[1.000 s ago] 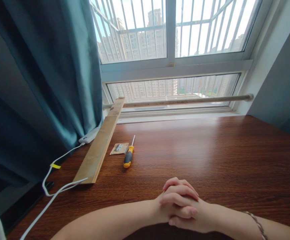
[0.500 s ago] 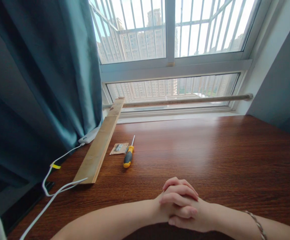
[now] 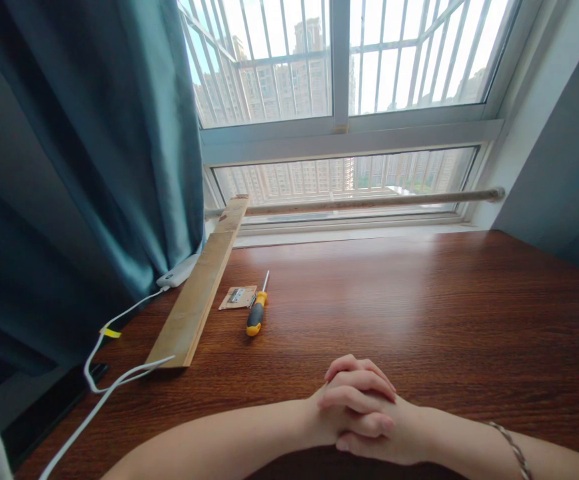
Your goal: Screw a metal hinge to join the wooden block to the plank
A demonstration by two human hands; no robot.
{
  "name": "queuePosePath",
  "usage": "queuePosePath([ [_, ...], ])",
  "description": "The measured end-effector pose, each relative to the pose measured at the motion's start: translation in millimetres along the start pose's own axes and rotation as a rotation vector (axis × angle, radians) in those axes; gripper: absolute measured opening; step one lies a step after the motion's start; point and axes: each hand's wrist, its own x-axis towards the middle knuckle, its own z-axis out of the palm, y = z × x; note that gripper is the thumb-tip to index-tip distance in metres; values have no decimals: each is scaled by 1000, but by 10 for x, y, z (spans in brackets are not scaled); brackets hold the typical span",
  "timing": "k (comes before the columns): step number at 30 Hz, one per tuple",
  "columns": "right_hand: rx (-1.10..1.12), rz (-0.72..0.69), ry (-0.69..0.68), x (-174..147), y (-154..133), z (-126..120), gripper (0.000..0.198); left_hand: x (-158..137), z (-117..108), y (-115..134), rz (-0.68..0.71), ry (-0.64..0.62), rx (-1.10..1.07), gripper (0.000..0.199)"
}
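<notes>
Screwdriver (image 3: 259,305) lies to the right of the plank (image 3: 194,297), flat on the surface (image 3: 369,300), its long axis running close to that of the plank but more upright in the view. Its thin metal shaft points away from the person, leaning slightly right, and the rounded butt of the handle faces the person. The handle is black in the middle with yellow at both ends, smooth and thicker than the shaft.

Left hand (image 3: 334,413) and right hand (image 3: 404,433) are folded into each other, to the right of the plank and nearer the person: the grip is together, fingers interlaced, well apart from the tool. A braided bracelet (image 3: 513,447) rings the right forearm.

Between plank and screwdriver sits a thin tan square (image 3: 248,293) with a shiny metal piece (image 3: 236,295) on top. The plank itself is long, flat, pale wood, slanting away toward the window, with dark marks at its far end. A white cable (image 3: 88,370) crosses its near end; left of it are a white block (image 3: 180,270) and a folded blue curtain (image 3: 119,133). Glossy, dark reddish-brown wood grain covers the surface.
</notes>
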Motion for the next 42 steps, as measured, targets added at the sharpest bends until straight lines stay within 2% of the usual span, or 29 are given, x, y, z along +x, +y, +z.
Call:
queuePosePath([
  [5,0,-5,-5,3,-21,-18,53,2,-60,-2,27,-50,-34,44],
  [12,-6,-21,29,-15,35,43,56,21,-55,19,-23,-2,125,47],
  [17,3,-22,19,-18,53,46,57,20,-62,-24,-32,-4,98,46],
  [30,-15,-52,19,-9,25,27,58,-10,-62,-39,138,-77,225,46],
  [42,6,-22,19,-3,40,29,58,12,-101,4,55,-40,142,49],
])
